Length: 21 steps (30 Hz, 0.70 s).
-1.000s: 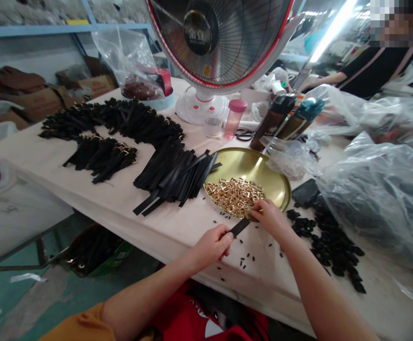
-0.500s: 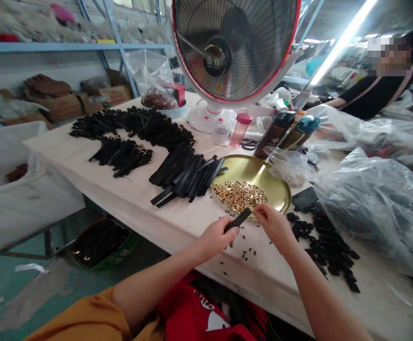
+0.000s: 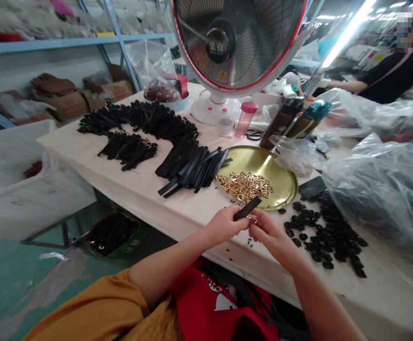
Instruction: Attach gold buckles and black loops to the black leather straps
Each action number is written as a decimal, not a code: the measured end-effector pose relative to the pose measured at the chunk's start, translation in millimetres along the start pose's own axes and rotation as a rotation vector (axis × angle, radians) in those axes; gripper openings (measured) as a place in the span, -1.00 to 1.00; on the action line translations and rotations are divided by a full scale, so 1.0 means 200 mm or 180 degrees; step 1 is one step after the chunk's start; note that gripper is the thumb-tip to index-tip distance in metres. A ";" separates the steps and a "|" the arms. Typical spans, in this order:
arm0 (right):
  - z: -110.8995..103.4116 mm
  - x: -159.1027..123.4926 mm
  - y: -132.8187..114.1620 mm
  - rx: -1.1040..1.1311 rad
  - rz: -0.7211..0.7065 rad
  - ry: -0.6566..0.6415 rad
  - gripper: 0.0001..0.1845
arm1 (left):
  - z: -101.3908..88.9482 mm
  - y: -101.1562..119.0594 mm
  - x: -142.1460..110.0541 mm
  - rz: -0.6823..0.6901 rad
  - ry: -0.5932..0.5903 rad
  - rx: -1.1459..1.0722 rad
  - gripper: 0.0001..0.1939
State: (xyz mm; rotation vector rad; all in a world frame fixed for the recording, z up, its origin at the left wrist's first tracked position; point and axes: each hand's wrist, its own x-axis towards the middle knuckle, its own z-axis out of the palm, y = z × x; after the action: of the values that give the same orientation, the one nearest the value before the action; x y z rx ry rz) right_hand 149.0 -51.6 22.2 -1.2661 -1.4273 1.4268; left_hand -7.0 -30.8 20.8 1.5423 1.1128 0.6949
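My left hand (image 3: 225, 222) is closed around a flat black strap (image 3: 248, 208), its free end pointing up and right. Right beside it, my right hand (image 3: 268, 232) pinches a small gold-coloured metal fitting (image 3: 252, 218) close against the strap; the fingers partly cover it, so I cannot tell whether the two are joined. Just beyond both hands lies a round gold tray (image 3: 280, 182) with a heap of gold metal fittings (image 3: 245, 186) in it. Left of the tray is a pile of loose black straps (image 3: 192, 168).
Bundled black straps with gold ends (image 3: 138, 118) curve across the table's left side. Black disc-shaped pieces (image 3: 323, 232) and a plastic bag (image 3: 380, 194) lie at right. A fan heater (image 3: 224, 61), pink bottle (image 3: 246, 121) and dark bottles (image 3: 282, 123) stand behind. Another person (image 3: 398, 73) is at far right.
My right hand has come from the tray's near edge to my left hand, with a gold fitting in its fingers. The whole view has shifted slightly.
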 end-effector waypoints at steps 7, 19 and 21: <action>0.02 -0.04 0.06 0.0806 0.0317 -0.0021 -0.48 | 0.00 0.02 -0.01 0.0085 -0.0036 0.0303 -0.73; 0.02 -0.03 0.17 0.1583 0.0375 0.1285 -0.77 | 0.01 -0.03 -0.04 -0.0067 -0.0456 0.0388 -0.69; 0.02 -0.03 0.17 0.2031 0.0480 0.1389 -0.75 | 0.00 -0.04 -0.06 -0.0020 -0.0501 0.0582 -0.69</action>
State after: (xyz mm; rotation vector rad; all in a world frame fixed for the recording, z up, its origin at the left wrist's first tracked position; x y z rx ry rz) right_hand 151.7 -61.9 -11.8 -1.1716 -0.5294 1.4276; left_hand -14.9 -42.1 13.8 1.7161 1.0853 0.4683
